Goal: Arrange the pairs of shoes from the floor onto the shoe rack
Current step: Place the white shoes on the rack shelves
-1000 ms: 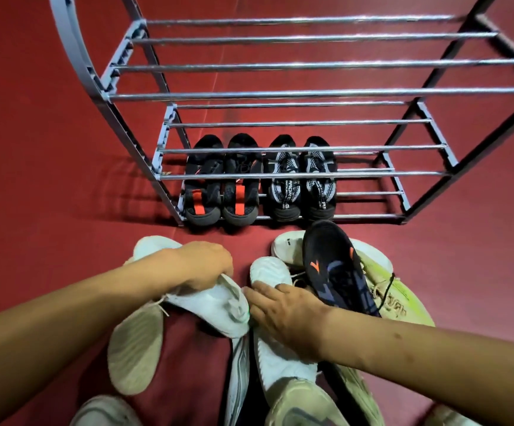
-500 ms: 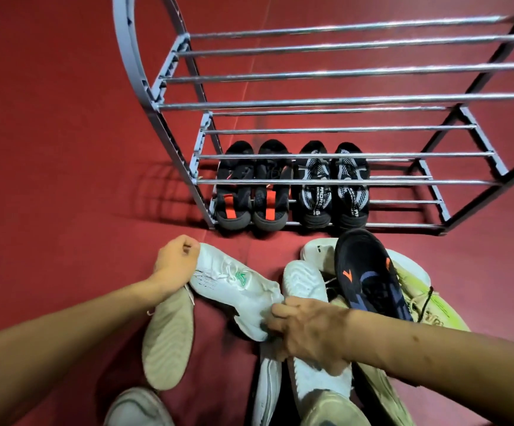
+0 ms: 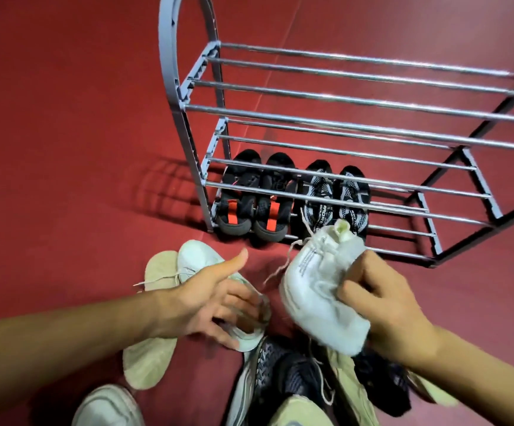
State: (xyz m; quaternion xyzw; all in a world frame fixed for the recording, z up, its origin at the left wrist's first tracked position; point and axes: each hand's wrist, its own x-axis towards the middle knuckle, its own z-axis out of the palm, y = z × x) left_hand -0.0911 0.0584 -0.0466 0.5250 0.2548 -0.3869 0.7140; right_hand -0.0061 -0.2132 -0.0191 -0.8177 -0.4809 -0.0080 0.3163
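Observation:
My right hand (image 3: 381, 299) grips a white sneaker (image 3: 317, 290) by its heel and holds it off the floor, toe toward the rack, laces dangling. My left hand (image 3: 209, 299) rests on a second white sneaker (image 3: 200, 259) on the floor, fingers curled over its collar and thumb raised. The grey metal shoe rack (image 3: 341, 115) stands just ahead. On its bottom shelf sit a black pair with orange tabs (image 3: 252, 204) and a black-and-white knit pair (image 3: 335, 198).
A pale sole-up shoe (image 3: 149, 361) lies left of my left arm. Several more shoes are heaped near the bottom edge: a dark knit one (image 3: 283, 367), a yellowish one (image 3: 350, 385) and a white toe (image 3: 108, 407). Red floor surrounds the rack.
My right hand has lifted a white sneaker from the pile, up and toward the rack. My left hand has slid from the toe of the other white sneaker to its collar. The view shifted left.

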